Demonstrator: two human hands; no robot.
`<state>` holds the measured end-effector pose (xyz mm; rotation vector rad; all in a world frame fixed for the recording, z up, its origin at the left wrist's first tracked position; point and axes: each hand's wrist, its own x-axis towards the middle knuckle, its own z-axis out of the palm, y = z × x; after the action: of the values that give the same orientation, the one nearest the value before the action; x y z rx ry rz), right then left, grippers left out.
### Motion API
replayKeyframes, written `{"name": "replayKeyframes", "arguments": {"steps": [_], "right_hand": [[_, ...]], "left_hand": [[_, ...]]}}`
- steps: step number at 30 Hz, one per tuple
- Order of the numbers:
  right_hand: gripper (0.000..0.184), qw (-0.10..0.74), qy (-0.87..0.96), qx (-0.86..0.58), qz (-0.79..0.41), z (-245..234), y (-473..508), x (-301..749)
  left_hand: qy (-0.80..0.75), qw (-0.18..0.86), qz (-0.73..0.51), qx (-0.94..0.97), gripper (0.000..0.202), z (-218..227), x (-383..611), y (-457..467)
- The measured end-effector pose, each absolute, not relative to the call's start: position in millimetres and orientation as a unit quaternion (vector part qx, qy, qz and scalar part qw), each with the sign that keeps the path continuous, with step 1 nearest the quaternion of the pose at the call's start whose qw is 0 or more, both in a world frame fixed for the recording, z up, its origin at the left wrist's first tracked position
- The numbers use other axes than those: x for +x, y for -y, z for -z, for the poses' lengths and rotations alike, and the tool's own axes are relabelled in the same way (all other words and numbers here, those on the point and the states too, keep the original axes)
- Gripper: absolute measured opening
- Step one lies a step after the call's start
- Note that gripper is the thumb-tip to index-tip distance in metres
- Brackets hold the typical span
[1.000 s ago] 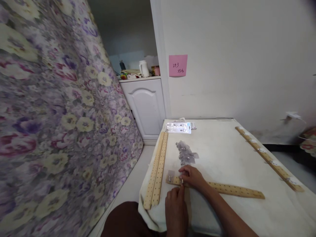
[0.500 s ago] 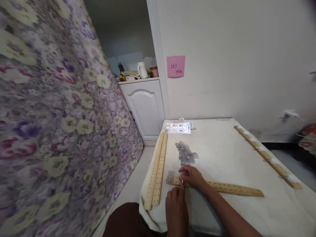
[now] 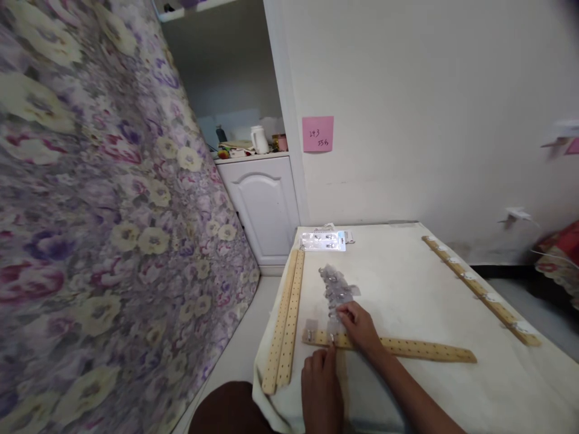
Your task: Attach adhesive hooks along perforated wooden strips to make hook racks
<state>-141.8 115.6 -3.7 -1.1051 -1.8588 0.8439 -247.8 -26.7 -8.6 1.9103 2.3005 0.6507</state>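
A perforated wooden strip (image 3: 425, 349) lies crosswise before me. Two small metal pieces with clear plastic tabs sit at its left end: the outer one (image 3: 310, 330) and another (image 3: 332, 336) beside it. My left hand (image 3: 321, 386) is closed at the strip's front edge, its fingertip touching just below the second piece. Just beyond the strip, my right hand (image 3: 359, 324) has its fingertips together at the near end of a pile of similar plastic-tabbed metal pieces (image 3: 335, 286). What lies between those fingertips, if anything, is too small to make out.
Two more perforated strips (image 3: 289, 325) lie along the table's left edge. Another strip (image 3: 479, 289) with several white-tabbed pieces runs along the right. A clear package (image 3: 322, 241) lies at the back of the cloth-covered table (image 3: 389, 271). A floral curtain (image 3: 113, 211) hangs at left.
My right hand has left the second metal piece on the strip and moved up to the pile. My left hand stays at the strip. The view has tilted slightly.
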Motion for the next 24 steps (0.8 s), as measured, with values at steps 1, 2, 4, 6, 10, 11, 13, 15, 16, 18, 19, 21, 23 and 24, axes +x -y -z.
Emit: {"name": "replayKeyframes", "arguments": {"steps": [1,2,4,6,10,11,13,15,16,18,19,21,23,24], "right_hand": [[0.022,0.404,0.724,-0.452,-0.329,5,-117,-138],[0.021,0.403,0.717,-0.465,-0.329,6,-119,-135],[0.018,0.389,0.712,-0.478,-0.336,7,-123,-129],[0.017,0.372,0.716,-0.477,-0.348,8,-127,-127],[0.015,0.332,0.735,-0.478,-0.35,7,-129,-131],[0.016,0.32,0.736,-0.487,-0.344,7,-130,-132],[0.018,0.303,0.735,-0.506,-0.334,7,-130,-134],[0.019,0.296,0.735,-0.516,-0.324,7,-130,-135],[0.019,0.293,0.737,-0.519,-0.318,8,-130,-135],[0.021,0.283,0.746,-0.523,-0.302,9,-129,-135],[0.022,0.277,0.75,-0.525,-0.292,10,-129,-136],[0.023,0.265,0.758,-0.531,-0.271,12,-127,-137],[0.023,0.261,0.761,-0.537,-0.254,13,-125,-138],[0.022,0.261,0.761,-0.54,-0.249,13,-124,-138]], "left_hand": [[-0.749,0.043,-0.215,0.625,0.055,9,-248,27],[-0.747,0.045,-0.218,0.626,0.055,9,-249,27],[-0.745,0.049,-0.221,0.627,0.052,9,-249,26],[-0.745,0.051,-0.224,0.627,0.051,9,-249,26],[-0.748,0.034,-0.231,0.621,0.051,9,-248,27],[-0.749,0.031,-0.23,0.62,0.051,9,-248,27],[-0.75,0.03,-0.225,0.621,0.05,9,-248,28],[-0.751,0.032,-0.22,0.622,0.049,10,-248,28],[-0.752,0.032,-0.219,0.621,0.049,10,-248,28],[-0.753,0.028,-0.221,0.619,0.048,11,-248,28],[-0.753,0.025,-0.223,0.619,0.047,11,-248,27],[-0.75,0.019,-0.228,0.62,0.047,12,-248,27],[-0.749,0.014,-0.228,0.622,0.048,12,-248,26],[-0.75,0.013,-0.225,0.622,0.049,12,-247,26]]}}
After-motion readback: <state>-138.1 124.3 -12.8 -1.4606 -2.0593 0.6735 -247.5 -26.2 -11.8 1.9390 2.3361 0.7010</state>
